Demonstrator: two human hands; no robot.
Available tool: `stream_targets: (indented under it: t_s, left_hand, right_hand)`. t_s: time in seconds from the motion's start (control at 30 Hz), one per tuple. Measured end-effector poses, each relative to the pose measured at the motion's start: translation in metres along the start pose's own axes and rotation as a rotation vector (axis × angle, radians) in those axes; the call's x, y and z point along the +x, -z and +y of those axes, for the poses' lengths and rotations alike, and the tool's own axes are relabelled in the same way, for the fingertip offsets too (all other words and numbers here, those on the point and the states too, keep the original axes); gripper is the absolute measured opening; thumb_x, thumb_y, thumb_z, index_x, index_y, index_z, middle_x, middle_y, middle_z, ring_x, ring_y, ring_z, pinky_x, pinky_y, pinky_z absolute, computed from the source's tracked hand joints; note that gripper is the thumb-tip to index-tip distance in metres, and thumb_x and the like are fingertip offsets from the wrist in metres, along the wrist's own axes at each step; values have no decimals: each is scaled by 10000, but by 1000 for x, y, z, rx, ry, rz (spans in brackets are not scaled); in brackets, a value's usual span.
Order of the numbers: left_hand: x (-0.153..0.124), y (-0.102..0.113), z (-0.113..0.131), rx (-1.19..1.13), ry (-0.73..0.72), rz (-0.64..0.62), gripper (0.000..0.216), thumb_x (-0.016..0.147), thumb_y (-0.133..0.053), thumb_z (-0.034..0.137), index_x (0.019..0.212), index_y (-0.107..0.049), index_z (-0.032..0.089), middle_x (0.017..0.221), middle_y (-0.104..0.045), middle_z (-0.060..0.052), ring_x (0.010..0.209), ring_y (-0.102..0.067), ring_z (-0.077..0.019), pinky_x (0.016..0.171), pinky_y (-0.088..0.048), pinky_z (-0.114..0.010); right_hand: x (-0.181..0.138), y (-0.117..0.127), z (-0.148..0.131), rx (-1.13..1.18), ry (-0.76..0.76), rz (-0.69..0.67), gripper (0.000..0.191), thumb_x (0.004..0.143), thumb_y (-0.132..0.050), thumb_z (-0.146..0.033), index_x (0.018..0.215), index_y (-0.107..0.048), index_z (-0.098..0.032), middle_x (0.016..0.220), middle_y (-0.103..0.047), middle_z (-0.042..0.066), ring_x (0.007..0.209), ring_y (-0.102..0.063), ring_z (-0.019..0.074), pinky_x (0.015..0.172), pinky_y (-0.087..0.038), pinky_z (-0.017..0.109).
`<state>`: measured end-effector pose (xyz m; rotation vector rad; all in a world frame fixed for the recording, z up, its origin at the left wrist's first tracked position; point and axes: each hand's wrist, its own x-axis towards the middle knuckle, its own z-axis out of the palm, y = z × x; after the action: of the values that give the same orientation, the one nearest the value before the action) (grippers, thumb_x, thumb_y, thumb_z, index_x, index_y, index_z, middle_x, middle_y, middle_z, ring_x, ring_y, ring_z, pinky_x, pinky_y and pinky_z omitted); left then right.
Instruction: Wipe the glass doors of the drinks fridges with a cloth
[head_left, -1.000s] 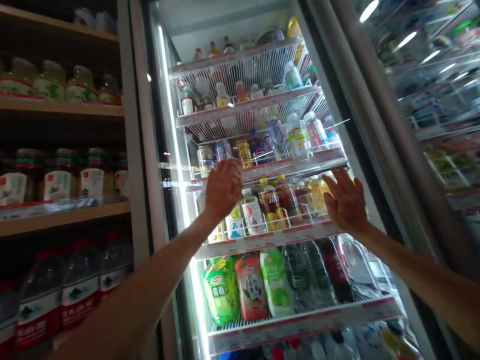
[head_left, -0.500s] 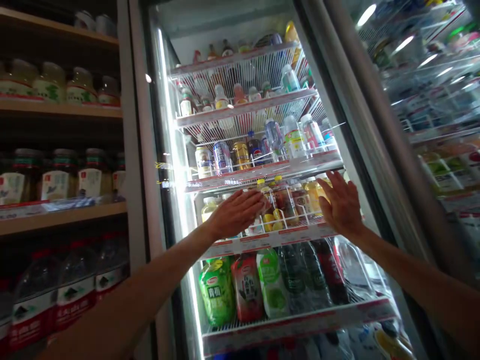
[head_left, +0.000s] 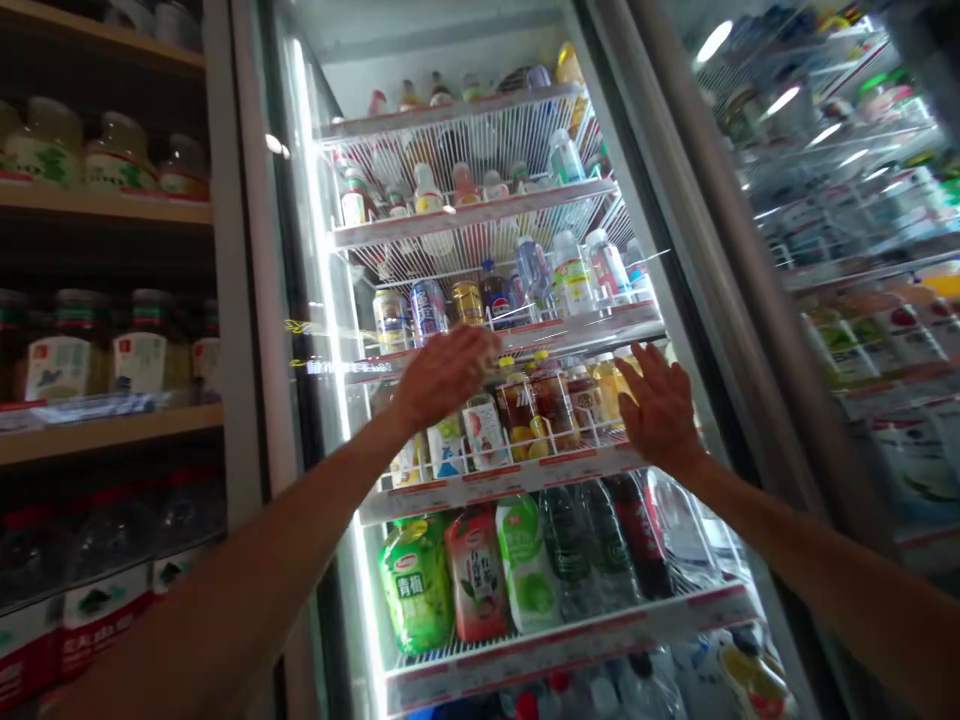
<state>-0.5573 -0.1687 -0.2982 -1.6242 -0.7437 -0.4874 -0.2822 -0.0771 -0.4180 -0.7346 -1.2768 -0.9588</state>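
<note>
My left hand [head_left: 446, 380] is raised, slightly blurred, with its fingers stretched out and nothing in it. From my view it overlaps the shelf edge below the drink cans [head_left: 429, 310]. Off to the right, my right hand [head_left: 664, 410] is held up with fingers spread, also holding nothing. It overlaps the right end of a row of bottled drinks [head_left: 555, 405]. Both hands appear in front of a lit drinks cooler [head_left: 570, 640]; whether either touches it I cannot tell. Below them stand a green bottle [head_left: 417, 590], a red bottle [head_left: 478, 580] and dark cola bottles [head_left: 637, 535].
Wooden shelves [head_left: 112, 435] at the left hold jars [head_left: 142, 355] and large red-labelled bottles [head_left: 105, 620]. A metal door frame [head_left: 697, 240] runs along the cooler's right side. Past it, another stocked cooler [head_left: 885, 380] stands at the right.
My left hand has moved up and left, uncovering cartons and bottles on the middle shelf. The right hand keeps nearly the same pose. The whole view has shifted slightly.
</note>
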Motion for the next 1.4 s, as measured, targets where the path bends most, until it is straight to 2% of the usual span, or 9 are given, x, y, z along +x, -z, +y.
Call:
stream_targets:
  t_s: [0.1,0.3,0.47,0.67,0.83,0.9,1.03,1.2,1.4]
  left_hand:
    - [11,2,-12,47,412,208,456,908,-329,331,1322,-400,153,1382,-439,-120,1318,-343,-254,1063,-304,-476]
    - [31,-11,27,-51,-299,-97,428,915,-328,339,1331,-382,252,1393,-444,-4,1330,-325,-169,1109,-252,-388]
    - [64,-17,27,-27,391,216,460,898,-349,344,1328,-392,189,1416,-403,-85,1338,-302,-260,1089,-252,-489]
    - [94,-32,89,-141,-383,-85,442,902,-352,336,1333,-376,244,1410,-422,-12,1327,-325,-186,1104,-243,-396]
    - [136,-38,97,-120,237,177,458,891,-361,296,1322,-395,144,1414,-395,-119,1337,-291,-286,1083,-238,-491]
    - [146,-42,117,-141,117,173,447,886,-362,255,1320,-392,156,1391,-425,-102,1319,-320,-276,1069,-263,-476]
    - [159,-45,156,-177,-463,-5,375,903,-345,256,1261,-449,221,1359,-474,-14,1287,-376,-199,1080,-263,-392]
    - [168,-50,173,-159,-88,85,411,896,-353,235,1297,-411,169,1393,-426,-88,1304,-347,-256,1068,-251,-473]
    - [129,-67,218,-223,-669,65,311,895,-387,258,1180,-513,254,1260,-555,5,1246,-418,-142,1064,-289,-335]
  right_hand:
    - [0,0,-3,16,-17,-12,461,893,-363,-279,1351,-391,-237,1438,-362,82,1361,-269,237,1072,-247,480]
    - [4,20,9,23,28,-93,475,904,-340,-290,1376,-339,-236,1427,-378,85,1356,-279,233,1075,-237,491]
    - [11,48,32,-24,59,-55,457,906,-335,-294,1353,-358,-206,1418,-388,100,1348,-296,235,1061,-271,481]
    - [10,65,50,-81,104,-70,467,906,-333,-287,1368,-328,-223,1401,-414,91,1330,-330,233,1069,-259,486]
    - [9,86,80,-121,50,-29,485,899,-348,-276,1380,-318,-221,1396,-416,104,1325,-339,234,1068,-273,476]
    - [7,93,88,-124,45,-25,493,896,-351,-265,1386,-312,-230,1401,-410,97,1324,-341,233,1066,-284,467]
    - [3,105,99,-142,78,-50,520,886,-357,-249,1401,-292,-245,1420,-386,73,1326,-334,230,1068,-289,460]
    - [3,115,109,-171,37,-48,492,879,-366,-254,1370,-351,-232,1392,-421,89,1303,-369,242,1043,-325,464]
    - [2,116,104,-165,33,-69,500,876,-374,-254,1375,-349,-229,1397,-413,88,1304,-362,247,1056,-304,463]
